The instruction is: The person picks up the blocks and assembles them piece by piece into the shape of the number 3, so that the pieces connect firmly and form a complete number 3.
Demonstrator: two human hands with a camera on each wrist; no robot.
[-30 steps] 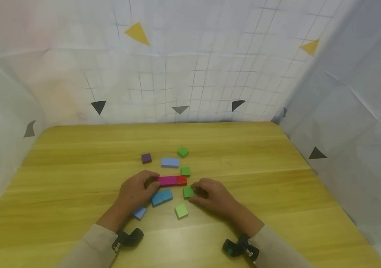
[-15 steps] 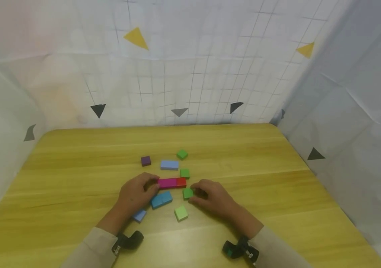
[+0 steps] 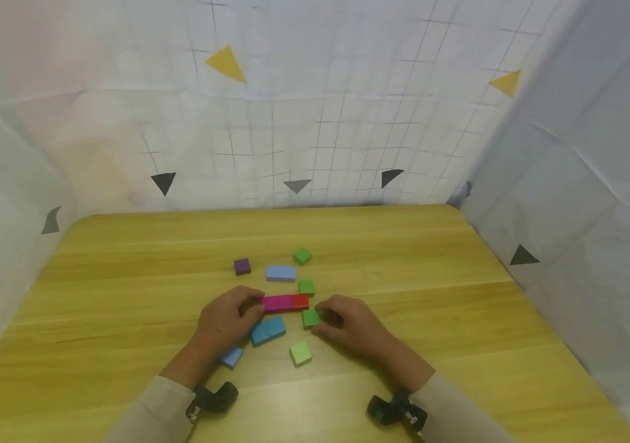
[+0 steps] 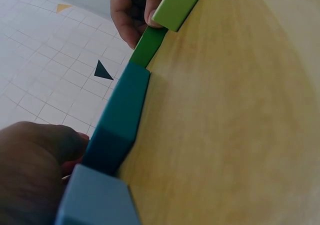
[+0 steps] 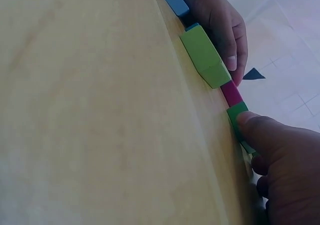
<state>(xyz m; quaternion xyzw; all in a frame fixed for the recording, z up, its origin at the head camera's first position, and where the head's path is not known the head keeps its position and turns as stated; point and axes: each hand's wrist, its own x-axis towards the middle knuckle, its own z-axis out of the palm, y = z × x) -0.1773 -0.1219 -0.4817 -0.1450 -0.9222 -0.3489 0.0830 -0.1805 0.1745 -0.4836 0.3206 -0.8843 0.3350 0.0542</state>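
Note:
My left hand (image 3: 226, 319) pinches the left end of a magenta block (image 3: 277, 303) between thumb and fingers in the head view. A red block (image 3: 301, 301) stands flush at its right end. Nearer to me, a blue block (image 3: 268, 331) lies slanted close by that hand. My right hand (image 3: 352, 325) holds a small green block (image 3: 311, 318) at its right side, the thumb resting on it in the right wrist view, where the green block (image 5: 237, 115) overlaps the magenta one. In the left wrist view, the right hand's fingers (image 4: 131, 15) reach the green block (image 4: 148, 47) from behind.
A light green block (image 3: 300, 353) lies in front, and a periwinkle block (image 3: 231, 356) by the left wrist. Beyond the hands are a dark purple block (image 3: 242, 266), a light blue bar (image 3: 281, 274) and two green blocks (image 3: 302, 256). White sheets (image 3: 315, 123) enclose the wooden table (image 3: 431, 246).

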